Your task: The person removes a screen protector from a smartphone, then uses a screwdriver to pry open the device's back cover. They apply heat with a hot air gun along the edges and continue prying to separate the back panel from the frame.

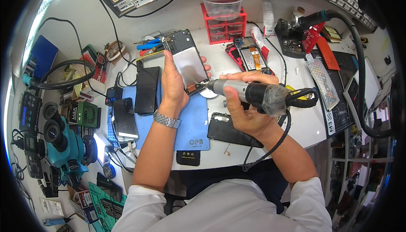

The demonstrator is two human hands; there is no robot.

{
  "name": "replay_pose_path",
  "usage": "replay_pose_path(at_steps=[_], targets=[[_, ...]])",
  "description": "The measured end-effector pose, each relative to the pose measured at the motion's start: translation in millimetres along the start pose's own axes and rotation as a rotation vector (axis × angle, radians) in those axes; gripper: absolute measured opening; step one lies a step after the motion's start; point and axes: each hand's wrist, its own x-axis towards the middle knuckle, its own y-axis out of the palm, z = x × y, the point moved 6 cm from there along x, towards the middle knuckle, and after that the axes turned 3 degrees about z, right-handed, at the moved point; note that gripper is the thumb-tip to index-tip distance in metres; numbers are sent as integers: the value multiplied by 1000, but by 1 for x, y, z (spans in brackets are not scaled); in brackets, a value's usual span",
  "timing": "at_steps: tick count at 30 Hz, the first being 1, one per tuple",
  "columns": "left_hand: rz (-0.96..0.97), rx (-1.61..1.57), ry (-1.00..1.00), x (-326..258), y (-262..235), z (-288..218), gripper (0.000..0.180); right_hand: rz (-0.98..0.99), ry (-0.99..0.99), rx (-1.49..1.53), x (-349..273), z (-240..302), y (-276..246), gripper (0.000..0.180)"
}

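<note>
My left hand (172, 84) is closed around an opened phone frame (188, 65), tilted above the blue work mat (192, 124). The frame has a silver inner plate, and a copper-coloured patch shows at its lower end. My right hand (249, 118) grips a silver-and-black rotary tool (230, 89) with clear tape and a cable at its rear. The tool's tip meets or nearly meets the frame's lower corner; contact cannot be made out. Below the tool lies a black phone back cover (230, 129).
Two dark phones (148, 90) (124, 120) lie left of the mat. Further left stands a teal microscope (63, 141). A disassembled phone (250, 56) and a red drawer box (224, 27) sit at the back. The tool's cable (275, 149) loops past my right wrist.
</note>
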Motion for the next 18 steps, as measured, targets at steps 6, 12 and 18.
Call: replay_pose_path(at_steps=[6, 12, 18], targets=[[-16, 12, 8, -2, 3, -1, 87, 4, 4, -31, 0, 2, -2, 49], [-8, -16, 1, 0, 1, -1, 87, -62, 10, 73, -2, 2, 0, 48], [-5, -5, 13, 1, 1, -2, 86, -47, 37, 87, -3, 2, 0, 47]])
